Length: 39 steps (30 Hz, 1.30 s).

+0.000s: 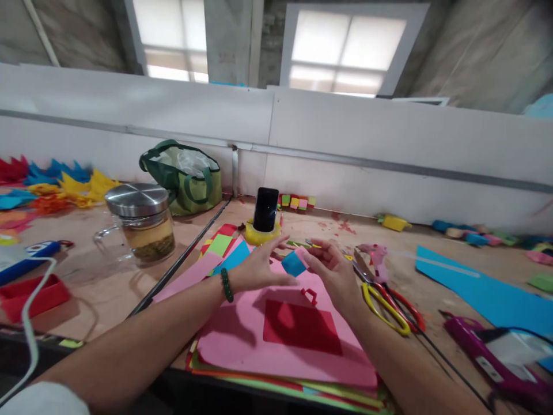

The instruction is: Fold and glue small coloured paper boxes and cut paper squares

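Note:
Between thumb and fingers, my right hand (334, 268) holds a small blue piece (294, 263) with a pink part at its upper right. Close to its left side is my left hand (261, 266), thumb and fingers spread apart and nothing gripped; a green bead bracelet circles that wrist. Below both hands, a red rectangle (302, 328) lies on a stack of pink sheets (233, 346). A small bent red strip (309, 296) rests just above the rectangle.
Scissors (386, 305) and a pink glue gun (377, 259) lie to the right, near a blue sheet (484, 282). A phone (265, 208) stands ahead. A glass mug (144, 230) and green bag (199, 187) are left.

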### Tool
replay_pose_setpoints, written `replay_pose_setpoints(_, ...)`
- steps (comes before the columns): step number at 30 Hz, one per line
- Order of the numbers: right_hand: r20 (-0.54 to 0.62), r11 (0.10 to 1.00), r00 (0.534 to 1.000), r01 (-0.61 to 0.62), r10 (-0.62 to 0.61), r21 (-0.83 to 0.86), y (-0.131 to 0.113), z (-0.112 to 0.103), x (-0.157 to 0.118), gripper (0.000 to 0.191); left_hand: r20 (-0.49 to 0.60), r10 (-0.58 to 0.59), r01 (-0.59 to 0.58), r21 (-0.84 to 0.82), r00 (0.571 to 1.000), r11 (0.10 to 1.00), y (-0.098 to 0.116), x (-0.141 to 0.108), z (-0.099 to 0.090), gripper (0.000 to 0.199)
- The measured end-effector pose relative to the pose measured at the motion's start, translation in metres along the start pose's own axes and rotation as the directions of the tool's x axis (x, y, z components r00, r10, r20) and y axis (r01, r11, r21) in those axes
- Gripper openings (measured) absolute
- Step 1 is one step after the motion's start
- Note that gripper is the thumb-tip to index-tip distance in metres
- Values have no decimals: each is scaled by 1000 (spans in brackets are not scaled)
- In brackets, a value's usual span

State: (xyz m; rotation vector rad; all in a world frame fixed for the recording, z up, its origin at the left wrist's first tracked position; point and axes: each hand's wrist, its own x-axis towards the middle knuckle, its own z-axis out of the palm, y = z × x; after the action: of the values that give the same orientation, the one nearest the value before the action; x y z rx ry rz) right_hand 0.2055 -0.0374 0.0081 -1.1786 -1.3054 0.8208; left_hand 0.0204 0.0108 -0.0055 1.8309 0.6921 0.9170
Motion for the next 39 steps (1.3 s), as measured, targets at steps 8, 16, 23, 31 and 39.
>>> replay_pose_setpoints(8, 23, 993, 996, -85, 83, 86, -4, 3, -3, 47, -85, 253, -235, 182, 964, 955, 11, -8, 18, 54)
replay_pose_setpoints(16, 64, 986, 985, -163, 160, 37, -5, -1, 0, 44, -61, 230, -220, 136, 971, 966, 8, -5, 13, 52)
replay_pose_setpoints(23, 187, 996, 982, 35, -18, -87, -10, -7, -3, 56, -25, 285, -280, 125, 958, 952, 12, -5, 2, 74)
replay_pose_setpoints(31, 203, 921, 921, 364, -333, -138, 5, -5, -10, 54, 62, 244, -251, 168, 968, 953, 11, 3, -16, 64)
replay_pose_setpoints(39, 329, 695, 863, 504, -384, -512, 11, -22, 7, 41, 280, 159, -244, 302, 947, 922, 1, 12, -48, 51)
